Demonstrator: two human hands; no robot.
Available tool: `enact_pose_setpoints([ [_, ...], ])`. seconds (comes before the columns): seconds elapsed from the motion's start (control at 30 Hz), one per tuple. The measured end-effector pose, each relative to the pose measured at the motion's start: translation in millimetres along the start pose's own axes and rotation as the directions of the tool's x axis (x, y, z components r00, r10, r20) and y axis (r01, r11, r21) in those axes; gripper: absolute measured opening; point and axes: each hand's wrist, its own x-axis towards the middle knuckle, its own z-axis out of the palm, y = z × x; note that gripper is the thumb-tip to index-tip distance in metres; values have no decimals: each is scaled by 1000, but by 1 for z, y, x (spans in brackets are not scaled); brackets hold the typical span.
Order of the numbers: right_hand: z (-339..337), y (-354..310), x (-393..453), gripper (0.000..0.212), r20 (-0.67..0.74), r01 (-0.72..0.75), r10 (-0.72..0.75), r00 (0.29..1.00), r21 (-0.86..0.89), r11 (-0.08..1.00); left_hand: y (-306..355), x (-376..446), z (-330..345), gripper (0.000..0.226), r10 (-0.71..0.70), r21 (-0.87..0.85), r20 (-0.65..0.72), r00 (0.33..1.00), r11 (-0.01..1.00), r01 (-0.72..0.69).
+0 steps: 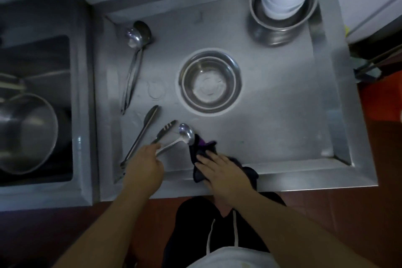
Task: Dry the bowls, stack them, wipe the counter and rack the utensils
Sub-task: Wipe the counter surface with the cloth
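Person, seen from above. Forearms bare, no sleeves in view; left hand point(144, 164) and right hand point(224, 173) bare, without gloves. Dark top point(189, 224) with V-shaped neckline. White apron point(230, 259) over the front, hung by two thin white straps point(236, 230) running up toward the neck.

Left hand point(145, 164) fingers curled, gripping — right hand point(219, 169) pressing flat, fingers spread.

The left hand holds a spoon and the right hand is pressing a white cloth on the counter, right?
Almost. In the head view the left hand holds the spoon, and the right hand presses a cloth on the counter, but it is dark, not white.
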Motion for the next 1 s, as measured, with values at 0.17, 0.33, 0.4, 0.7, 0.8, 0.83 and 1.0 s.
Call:
enact_pose_setpoints([
  [0.17, -10, 21, -16, 55, -33, -67, 64, 997, -82, 994, -42, 20, -5, 43, -19, 72, 164, 986, 997, 7],
  [0.33, -41, 51, -50, 58, -46, -358, 355, 934, -146, 922, -56, 41, 6, 35, 106, 198, 179, 978, 970, -141],
  [0.4, -53, 46, -49, 61, 3, -389, 396, 918, -181, 903, -58, 50, 11, 32, 148, 231, 184, 972, 955, -189],
  [0.7, -80, -5, 1, 43, -69, -701, 703, 708, 44, 711, -57, 66, 14, 33, 171, 341, 212, 962, 910, -236],
  [0.8, -85, -16, 6, 43, -40, -753, 760, 648, 117, 648, -53, 69, 8, 30, 144, 313, 261, 955, 923, -225],
  [0.83, -88, -17, 5, 43, -30, -763, 773, 634, 139, 631, -52, 69, 5, 30, 137, 289, 283, 949, 932, -220],
  [1.0, -99, -13, -7, 34, -31, -794, 819, 573, 228, 564, -51, 64, -1, 18, 147, 103, 351, 925, 976, -194],
])
